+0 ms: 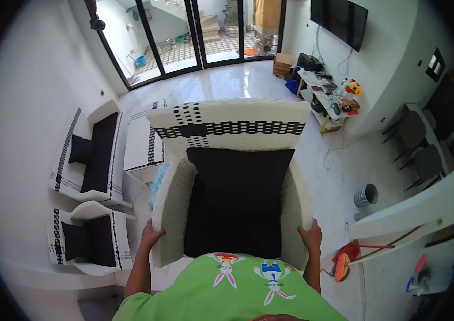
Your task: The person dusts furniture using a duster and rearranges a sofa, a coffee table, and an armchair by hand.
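A white woven armchair (168, 208) with a black checked band across its backrest stands right in front of my body. On its black seat cushion (232, 235) a black pillow (240, 174) leans against the back. My left hand (153, 234) is closed around the front end of the left armrest, thumb on the inner side. At the front end of the other armrest, my right hand (311, 234) grips in the same way. The undersides of both hands' fingers are hidden. A fluffy light blue item (158, 184) shows just outside the left armrest.
To the left are a matching sofa (69, 166), a second armchair (122, 241) and a low woven table (140, 143). A cluttered TV stand (323, 99), a patterned bin (366, 196) and a red dustpan (348, 251) are on the right. Glass doors (200, 37) close the far end.
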Demonstrator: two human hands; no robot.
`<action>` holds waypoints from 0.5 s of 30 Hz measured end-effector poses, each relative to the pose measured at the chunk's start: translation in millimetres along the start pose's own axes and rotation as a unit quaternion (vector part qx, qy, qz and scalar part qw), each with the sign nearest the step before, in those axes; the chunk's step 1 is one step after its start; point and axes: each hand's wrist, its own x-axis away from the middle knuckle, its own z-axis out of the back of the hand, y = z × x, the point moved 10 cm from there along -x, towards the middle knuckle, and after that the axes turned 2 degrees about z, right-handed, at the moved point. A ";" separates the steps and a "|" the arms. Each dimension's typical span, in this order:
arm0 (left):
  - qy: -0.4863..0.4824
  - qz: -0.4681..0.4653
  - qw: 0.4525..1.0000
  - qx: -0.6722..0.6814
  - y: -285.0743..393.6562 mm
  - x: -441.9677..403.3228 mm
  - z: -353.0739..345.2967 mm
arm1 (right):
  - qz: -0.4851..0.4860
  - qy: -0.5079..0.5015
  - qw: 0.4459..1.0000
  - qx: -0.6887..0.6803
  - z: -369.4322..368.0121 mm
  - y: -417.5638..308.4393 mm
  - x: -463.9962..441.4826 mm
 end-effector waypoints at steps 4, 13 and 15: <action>0.000 0.000 1.000 0.024 65.2 -54.4 -12.6 | 0.037 0.002 0.999 -0.016 8.5 -2.3 -66.2; 0.004 -0.033 0.999 0.033 108.3 -232.3 -38.0 | 0.048 0.003 0.997 -0.066 -40.6 -71.5 -214.5; -0.023 -0.044 0.999 0.000 107.1 -266.1 -50.5 | 0.048 0.020 0.998 -0.047 -60.0 -65.9 -223.5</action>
